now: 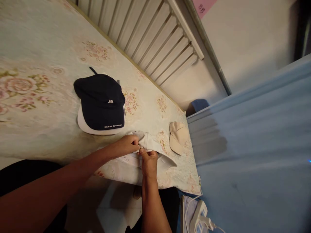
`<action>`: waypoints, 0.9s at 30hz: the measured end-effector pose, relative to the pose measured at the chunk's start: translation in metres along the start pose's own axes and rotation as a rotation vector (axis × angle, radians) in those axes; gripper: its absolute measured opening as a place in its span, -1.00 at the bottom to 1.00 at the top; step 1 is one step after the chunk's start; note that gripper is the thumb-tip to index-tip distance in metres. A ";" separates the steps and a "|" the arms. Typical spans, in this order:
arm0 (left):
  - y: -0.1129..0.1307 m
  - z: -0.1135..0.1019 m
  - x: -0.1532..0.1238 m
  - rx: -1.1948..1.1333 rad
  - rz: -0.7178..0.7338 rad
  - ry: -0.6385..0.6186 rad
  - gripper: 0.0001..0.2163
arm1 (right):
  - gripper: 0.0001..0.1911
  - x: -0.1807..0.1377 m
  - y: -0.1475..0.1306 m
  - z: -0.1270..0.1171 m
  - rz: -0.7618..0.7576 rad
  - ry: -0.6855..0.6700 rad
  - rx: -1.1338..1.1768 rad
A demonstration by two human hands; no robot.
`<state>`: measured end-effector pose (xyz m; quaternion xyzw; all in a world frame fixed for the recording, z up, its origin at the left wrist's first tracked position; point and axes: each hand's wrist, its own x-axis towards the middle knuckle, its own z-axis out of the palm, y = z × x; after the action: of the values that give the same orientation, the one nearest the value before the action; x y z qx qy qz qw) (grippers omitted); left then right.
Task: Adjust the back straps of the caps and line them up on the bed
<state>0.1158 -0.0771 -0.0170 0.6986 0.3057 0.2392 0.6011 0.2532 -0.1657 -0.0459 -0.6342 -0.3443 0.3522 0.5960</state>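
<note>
A bed (48,35) spread with a pale floral sheet (150,106) runs from the upper left to the lower right. On it lie a dark cap (102,100) with a white edge beneath, left of centre, and a beige cap (178,137) at centre right; a white cap (150,142) at lower centre seems to rest partly on it.

Dark cap (99,97), beyond and left of the left hand (128,144): white monogram (110,101), "IA" or "LA", on the crown; white brim lettering (113,126), "BELIEVE IN YOU…", ending unclear. Pink sheet (204,6), far beyond the right hand (149,164): dark marks, not securely legible.
</note>
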 end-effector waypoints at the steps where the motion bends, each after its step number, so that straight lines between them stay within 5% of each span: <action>1: 0.000 -0.001 0.000 -0.024 0.002 -0.014 -0.86 | -0.82 0.000 0.000 -0.001 0.000 0.001 -0.001; 9: -0.011 -0.002 0.004 -0.080 0.027 -0.079 -0.89 | -0.78 0.001 0.002 -0.007 0.012 0.004 0.044; 17: -0.020 0.004 0.009 -0.063 -0.012 0.058 -0.83 | -0.71 -0.002 -0.003 -0.004 0.035 0.015 -0.018; 27: -0.010 0.002 0.003 -0.048 0.009 -0.006 -0.83 | -0.82 -0.009 -0.021 0.003 0.086 -0.087 0.239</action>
<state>0.1181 -0.0752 -0.0272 0.6861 0.2950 0.2469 0.6175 0.2456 -0.1706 -0.0244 -0.5572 -0.2978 0.4430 0.6361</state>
